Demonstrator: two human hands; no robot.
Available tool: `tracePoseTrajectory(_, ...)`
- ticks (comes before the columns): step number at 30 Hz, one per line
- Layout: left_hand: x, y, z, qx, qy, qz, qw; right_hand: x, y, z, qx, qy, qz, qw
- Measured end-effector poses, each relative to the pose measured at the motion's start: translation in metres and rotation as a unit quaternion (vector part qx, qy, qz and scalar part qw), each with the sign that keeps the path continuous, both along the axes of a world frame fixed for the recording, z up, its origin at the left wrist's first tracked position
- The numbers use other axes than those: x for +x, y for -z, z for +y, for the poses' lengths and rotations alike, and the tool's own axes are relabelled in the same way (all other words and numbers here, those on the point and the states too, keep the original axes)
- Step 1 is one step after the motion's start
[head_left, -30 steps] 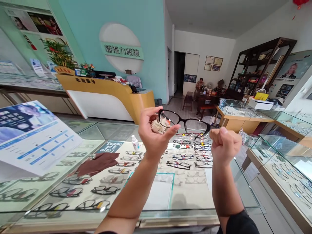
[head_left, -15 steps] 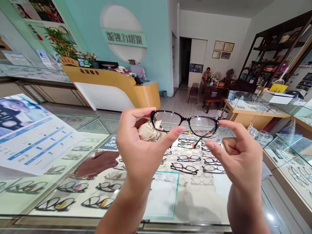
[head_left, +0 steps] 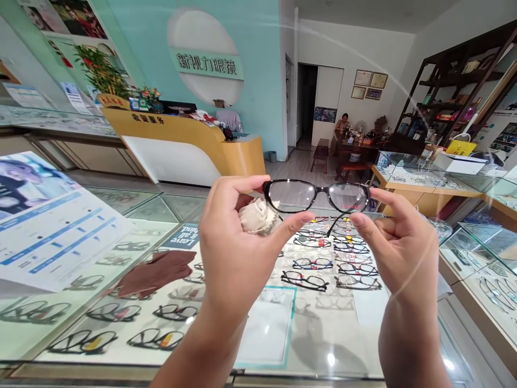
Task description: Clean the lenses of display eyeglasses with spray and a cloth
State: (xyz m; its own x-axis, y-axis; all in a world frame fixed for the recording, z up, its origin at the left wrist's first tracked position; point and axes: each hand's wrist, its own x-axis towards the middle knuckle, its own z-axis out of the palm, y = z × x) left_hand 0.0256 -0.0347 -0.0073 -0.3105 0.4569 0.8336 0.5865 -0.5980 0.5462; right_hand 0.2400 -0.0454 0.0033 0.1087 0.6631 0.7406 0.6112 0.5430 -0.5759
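Observation:
Black-framed glasses [head_left: 322,189] are held up level over the glass display case, lenses facing me. My left hand [head_left: 242,237] pinches the left end of the frame, its thumb stretched below the left lens. At the right end, my right hand [head_left: 399,237] grips the frame between forefinger and thumb, its other fingers curled. One dark temple arm hangs below the right lens. Behind my left hand, a cream crumpled object [head_left: 258,216] is partly hidden. A brown cloth [head_left: 157,272] lies on the glass at the left.
Several spectacle frames [head_left: 310,279] lie inside the case [head_left: 323,372]. A printed leaflet [head_left: 52,226] stands at the left. Beyond are a yellow counter [head_left: 194,140], another glass case [head_left: 424,178], and a person [head_left: 342,126] at a dark table.
Both hands and the glasses have shifted slightly right and up. The glasses are turned a little, and the hanging temple arm has moved slightly. The grip is unchanged.

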Motion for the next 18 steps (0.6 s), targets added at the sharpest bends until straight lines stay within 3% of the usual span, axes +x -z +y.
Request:
tracePoseTrajectory(11, 0.005, -0.001, 0.002, 0.010, 0.048, -0.026, 0.998, 0.013, -0.006, 0.019, -0.049, -0.125, 0.075, 0.988)
tracePoseTrajectory(18, 0.008, -0.003, 0.006, 0.059, 0.028, -0.024, 0.998, 0.023, 0.009, 0.066, -0.002, -0.219, 0.126, 0.968)
